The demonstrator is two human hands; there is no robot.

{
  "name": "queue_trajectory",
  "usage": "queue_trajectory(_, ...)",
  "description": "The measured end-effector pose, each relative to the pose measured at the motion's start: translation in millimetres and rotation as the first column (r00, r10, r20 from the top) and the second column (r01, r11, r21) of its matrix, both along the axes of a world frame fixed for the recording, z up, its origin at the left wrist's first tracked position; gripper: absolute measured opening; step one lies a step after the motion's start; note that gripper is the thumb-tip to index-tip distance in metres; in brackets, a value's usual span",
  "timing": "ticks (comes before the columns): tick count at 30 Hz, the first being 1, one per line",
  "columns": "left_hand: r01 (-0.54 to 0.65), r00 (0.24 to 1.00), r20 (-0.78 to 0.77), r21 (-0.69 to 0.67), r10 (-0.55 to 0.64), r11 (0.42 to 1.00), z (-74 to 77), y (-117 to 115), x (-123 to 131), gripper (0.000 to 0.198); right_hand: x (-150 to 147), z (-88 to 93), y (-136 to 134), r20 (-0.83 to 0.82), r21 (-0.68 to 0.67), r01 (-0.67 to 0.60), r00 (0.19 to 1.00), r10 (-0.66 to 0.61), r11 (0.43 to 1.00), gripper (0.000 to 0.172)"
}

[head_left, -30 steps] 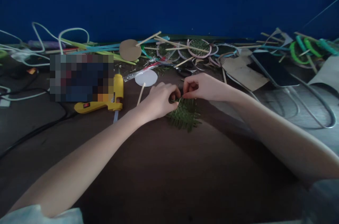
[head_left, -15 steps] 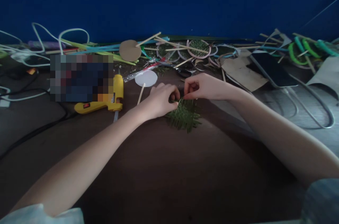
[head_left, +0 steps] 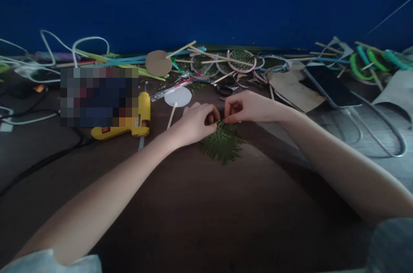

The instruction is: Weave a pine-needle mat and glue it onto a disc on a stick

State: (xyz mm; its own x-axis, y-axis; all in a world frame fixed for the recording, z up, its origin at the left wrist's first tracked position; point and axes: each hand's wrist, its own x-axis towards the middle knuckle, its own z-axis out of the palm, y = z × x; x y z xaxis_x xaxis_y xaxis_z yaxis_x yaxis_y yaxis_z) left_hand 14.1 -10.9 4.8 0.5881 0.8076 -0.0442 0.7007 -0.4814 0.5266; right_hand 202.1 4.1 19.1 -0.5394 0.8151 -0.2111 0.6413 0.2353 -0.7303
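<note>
A small mat of woven green strips [head_left: 224, 144], frayed at its edges, is at the middle of the table under my fingers. My left hand [head_left: 200, 123] pinches the mat's far edge between thumb and fingers. Close beside it, my right hand [head_left: 243, 107] has thumb and forefinger pressed together at the same far edge; the strip ends between them are too small to make out clearly. Left of my left hand lies a white disc [head_left: 178, 97] with a thin wooden stick [head_left: 172, 116] against it.
A yellow glue gun [head_left: 142, 116] lies left, near black cables. Along the back are a cardboard disc [head_left: 158, 63], sticks, pink-rimmed woven rings [head_left: 242, 61], scissors [head_left: 223, 89] and a plastic-wrapped red item. A phone [head_left: 332, 86] rests on brown paper [head_left: 295, 92] at right.
The woven mat has turned slightly, its near edge shifting a little to the left. Both hands stay in almost the same place, still at its far edge.
</note>
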Motion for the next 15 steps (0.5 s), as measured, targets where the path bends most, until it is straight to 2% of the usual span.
queue_trajectory(7, -0.036, 0.999, 0.007, -0.002, 0.036, 0.999, 0.1, -2.9, 1.8, 0.011, 0.3, -0.6, 0.1, 0.011, 0.009, -0.003, 1.0, 0.003, 1.0, 0.012)
queue_trajectory(15, 0.001, 1.0, 0.012, 0.042, -0.001, 0.999, -3.5, -1.7, 0.2, 0.01, 0.8, -1.1, 0.6, 0.028, 0.026, -0.004, 1.0, 0.003, 1.0, 0.012)
